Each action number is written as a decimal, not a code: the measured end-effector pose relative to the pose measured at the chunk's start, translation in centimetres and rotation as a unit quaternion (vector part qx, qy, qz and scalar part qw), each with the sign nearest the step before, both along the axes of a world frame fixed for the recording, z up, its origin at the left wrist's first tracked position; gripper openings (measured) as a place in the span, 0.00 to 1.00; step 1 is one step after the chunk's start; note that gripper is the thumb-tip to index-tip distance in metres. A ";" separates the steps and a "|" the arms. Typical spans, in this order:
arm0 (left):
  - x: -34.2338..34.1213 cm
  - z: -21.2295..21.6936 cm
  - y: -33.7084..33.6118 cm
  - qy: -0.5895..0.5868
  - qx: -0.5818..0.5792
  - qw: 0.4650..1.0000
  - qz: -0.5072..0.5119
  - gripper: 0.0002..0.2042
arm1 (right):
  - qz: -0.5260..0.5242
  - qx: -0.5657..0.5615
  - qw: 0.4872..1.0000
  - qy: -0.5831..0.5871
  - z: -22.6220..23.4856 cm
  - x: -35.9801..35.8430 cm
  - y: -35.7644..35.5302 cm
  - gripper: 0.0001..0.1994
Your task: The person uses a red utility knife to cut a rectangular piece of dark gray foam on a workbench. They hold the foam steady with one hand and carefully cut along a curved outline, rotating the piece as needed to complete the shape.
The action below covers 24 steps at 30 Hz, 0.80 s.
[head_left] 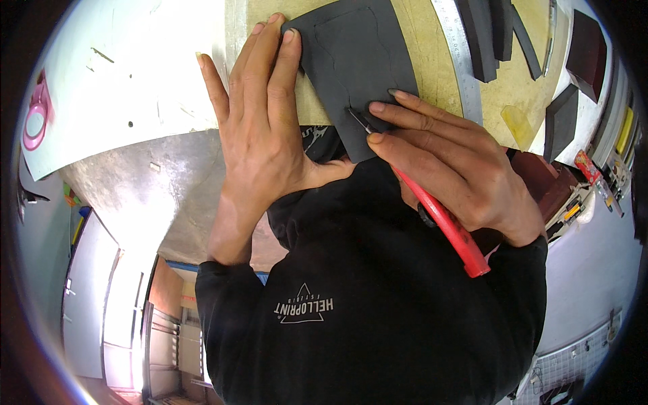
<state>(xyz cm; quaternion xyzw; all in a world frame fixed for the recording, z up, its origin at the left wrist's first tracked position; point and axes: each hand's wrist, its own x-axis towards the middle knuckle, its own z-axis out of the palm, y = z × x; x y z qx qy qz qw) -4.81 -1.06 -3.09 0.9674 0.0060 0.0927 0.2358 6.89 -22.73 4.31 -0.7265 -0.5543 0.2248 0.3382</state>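
A dark grey foam-like sheet (361, 64) lies over the front edge of the table, with a thin curved outline marked on its face. My left hand (263, 121) is spread along the sheet's left side, its thumb under the near corner and some fingertips at the upper left edge. In my right hand (452, 155) is a red utility knife (445, 226), gripped with the fingers closed round it. Its narrow blade touches the sheet on the marked line, near the lower part. Two of my right fingertips rest on the sheet beside the blade.
Beneath the sheet is a yellowish cutting board (432, 61). A steel ruler (460, 61) lies to the right, with several dark foam strips (480, 40) past it. Dark blocks (586, 50) and a red-handled tool (594, 177) lie farther right. A pink tape roll (37, 121) sits far left.
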 end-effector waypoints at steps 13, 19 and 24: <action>0.7 0.8 0.4 0.012 0.004 0.999 -0.032 0.66 | 0.083 -0.008 0.996 -0.016 0.2 2.3 -0.1 0.19; 0.8 0.9 0.5 0.015 -0.005 0.999 -0.041 0.66 | 0.098 -0.019 0.995 -0.014 0.5 3.0 0.0 0.19; 1.1 0.7 0.8 0.017 -0.016 0.998 -0.052 0.66 | 0.108 -0.030 0.994 -0.004 0.7 3.4 -0.2 0.19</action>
